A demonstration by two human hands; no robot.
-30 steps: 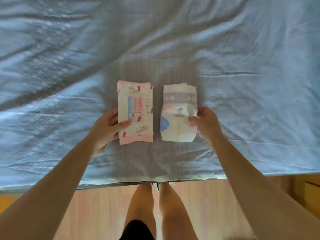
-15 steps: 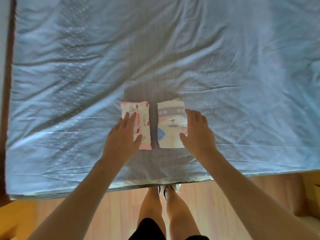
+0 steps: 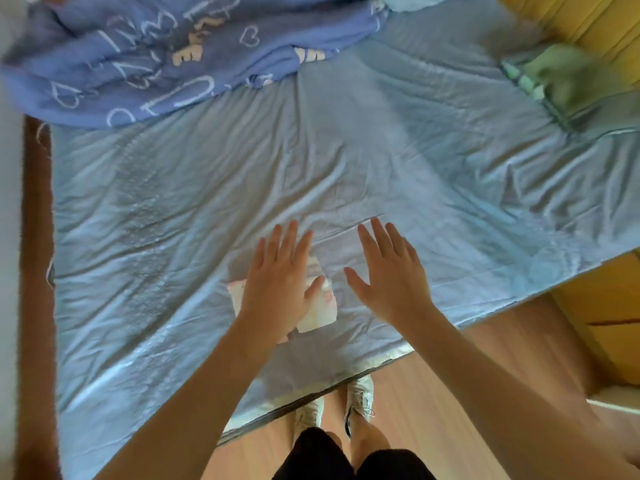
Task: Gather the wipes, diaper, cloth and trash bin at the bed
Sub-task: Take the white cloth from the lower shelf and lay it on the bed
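Pale blue sheeting is covering the bed (image 3: 173, 237), and near its front edge the wipes pack (image 3: 236, 293) and the diaper (image 3: 320, 311) are lying side by side, both largely hidden under the left hand (image 3: 277, 289). That hand is hovering flat with its fingers (image 3: 289, 237) spread and gripping nothing; whether it is touching the items cannot be told. The right hand (image 3: 391, 282) is hanging beside it over bare sheet, fingers likewise splayed and empty. A periwinkle printed blanket (image 3: 156, 57) is bunching at the far side, and something pale green and blurred (image 3: 557, 74) is sitting at the far right corner; it could be the cloth, but that is unclear. No trash bin is showing. Judging by looks, the wipes pack is probably a soft, slightly slick pouch with some weight, best taken across its short sides; the diaper is likely light and squashy, easy to pinch at a folded edge. The cloth and bin are apparently remaining to be fetched.
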